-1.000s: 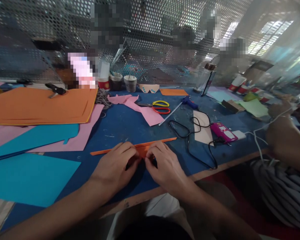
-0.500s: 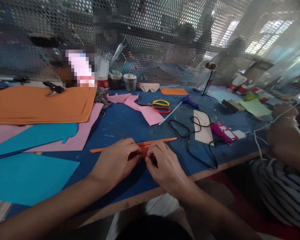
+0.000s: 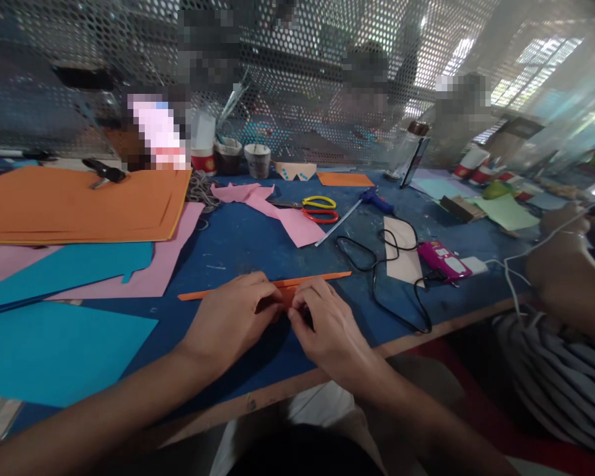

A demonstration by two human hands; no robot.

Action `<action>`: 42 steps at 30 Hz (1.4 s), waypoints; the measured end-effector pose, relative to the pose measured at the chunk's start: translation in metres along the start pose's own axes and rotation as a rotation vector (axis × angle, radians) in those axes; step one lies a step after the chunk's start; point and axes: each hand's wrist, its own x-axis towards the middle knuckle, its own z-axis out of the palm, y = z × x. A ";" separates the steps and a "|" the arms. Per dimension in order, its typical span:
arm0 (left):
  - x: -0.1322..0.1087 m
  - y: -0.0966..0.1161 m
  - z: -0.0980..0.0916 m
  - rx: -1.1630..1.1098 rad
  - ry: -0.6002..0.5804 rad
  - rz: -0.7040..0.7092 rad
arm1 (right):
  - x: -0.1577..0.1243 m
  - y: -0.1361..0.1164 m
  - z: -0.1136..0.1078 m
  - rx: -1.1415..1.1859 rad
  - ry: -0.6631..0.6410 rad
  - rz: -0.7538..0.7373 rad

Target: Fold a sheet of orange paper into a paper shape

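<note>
My left hand (image 3: 238,314) and my right hand (image 3: 323,319) are close together near the front of the blue table. Both have their fingers curled in a pinch on a piece of orange paper (image 3: 288,297), which my fingers partly cover. A long, narrow orange paper strip (image 3: 334,276) lies just behind the hands, its ends sticking out to either side. Whether the strip and the piece between my fingers are joined, I cannot tell. Beyond them are scissors (image 3: 319,209) with one yellow and one red handle, lying by a pink paper scrap (image 3: 297,228).
A blue glue gun (image 3: 377,200) trails a black cord to a magenta power strip (image 3: 443,262). Orange sheets (image 3: 79,205) and blue paper (image 3: 54,350) lie at left. Paper cups (image 3: 256,160) stand along the perforated screen. Another person's arm (image 3: 568,277) rests at the right.
Almost nothing differs. Both hands keep their pinch on the orange paper at the same spot, and the view has shifted very slightly.
</note>
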 end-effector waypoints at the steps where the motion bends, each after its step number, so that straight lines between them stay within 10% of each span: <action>1: 0.000 0.000 0.000 0.006 0.000 0.000 | 0.000 0.000 0.000 0.016 0.008 -0.004; 42: 0.004 0.006 -0.003 -0.026 -0.025 -0.134 | 0.003 -0.006 0.006 -0.081 0.028 0.025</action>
